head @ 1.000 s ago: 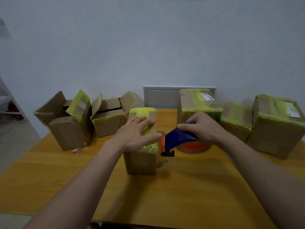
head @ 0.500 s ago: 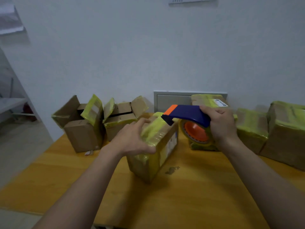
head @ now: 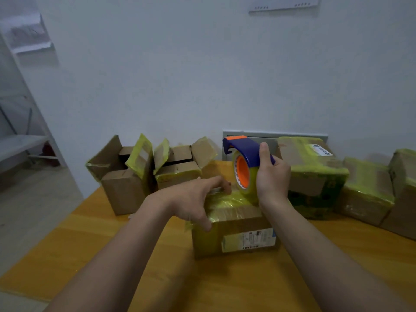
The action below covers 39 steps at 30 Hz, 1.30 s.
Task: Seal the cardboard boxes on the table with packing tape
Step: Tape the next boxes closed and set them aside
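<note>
Sitting mid-table, the cardboard box [head: 234, 224] is leaving bare wooden table [head: 90, 244] free in front and leftward. The left hand [head: 193, 199] is pressing spread fingers on its taped top; the right hand [head: 272, 176] is gripping the tape dispenser [head: 245, 152], whose roll is touching that top. The front label's print is proving unreadable.

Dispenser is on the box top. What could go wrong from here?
1. The left hand presses the box top, fingertips right beside the dispenser; rolling that way may tape over them.
2. The top's yellow tape already looks wrinkled, so a new strip may crease.
3. The right hand seems to wrap the roll too, which might stop it turning.
</note>
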Each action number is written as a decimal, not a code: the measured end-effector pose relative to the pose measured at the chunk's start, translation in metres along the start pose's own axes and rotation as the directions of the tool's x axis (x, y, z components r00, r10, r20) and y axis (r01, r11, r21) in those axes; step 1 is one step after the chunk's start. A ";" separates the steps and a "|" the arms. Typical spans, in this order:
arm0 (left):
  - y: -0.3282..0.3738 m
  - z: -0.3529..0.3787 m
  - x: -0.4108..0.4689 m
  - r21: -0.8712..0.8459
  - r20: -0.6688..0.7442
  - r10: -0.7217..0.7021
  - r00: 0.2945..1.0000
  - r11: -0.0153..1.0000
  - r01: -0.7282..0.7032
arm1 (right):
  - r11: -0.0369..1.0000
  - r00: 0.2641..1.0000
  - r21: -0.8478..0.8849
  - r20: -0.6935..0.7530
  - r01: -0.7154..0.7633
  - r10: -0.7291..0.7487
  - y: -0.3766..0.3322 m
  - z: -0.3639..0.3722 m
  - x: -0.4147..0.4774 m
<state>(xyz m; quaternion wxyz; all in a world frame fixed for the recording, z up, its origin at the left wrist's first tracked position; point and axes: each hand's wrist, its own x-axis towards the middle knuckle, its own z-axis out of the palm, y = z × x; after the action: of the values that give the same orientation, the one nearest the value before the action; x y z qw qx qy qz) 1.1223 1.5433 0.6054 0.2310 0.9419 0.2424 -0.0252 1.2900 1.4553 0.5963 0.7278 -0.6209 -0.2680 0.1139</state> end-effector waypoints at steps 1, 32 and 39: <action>-0.002 0.001 0.001 -0.008 -0.007 0.004 1.000 1.000 -0.004 | 1.000 1.000 0.000 -0.012 0.009 -0.009 0.004 0.004 -0.002; -0.025 0.069 0.021 -0.760 -0.557 -0.361 0.748 0.585 -0.284 | 0.996 0.994 0.093 0.109 0.000 -0.010 0.027 0.003 -0.005; -0.021 0.093 0.007 -0.713 -0.635 -0.249 0.731 0.554 -0.431 | 0.996 0.996 0.084 0.091 -0.003 -0.005 0.024 0.005 -0.006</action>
<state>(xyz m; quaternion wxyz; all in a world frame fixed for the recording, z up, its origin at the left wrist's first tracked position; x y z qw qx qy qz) 1.1242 1.5210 0.5124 0.5409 0.6713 0.2370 0.4479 1.2861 1.4612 0.5721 0.7405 -0.5837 -0.2960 0.1528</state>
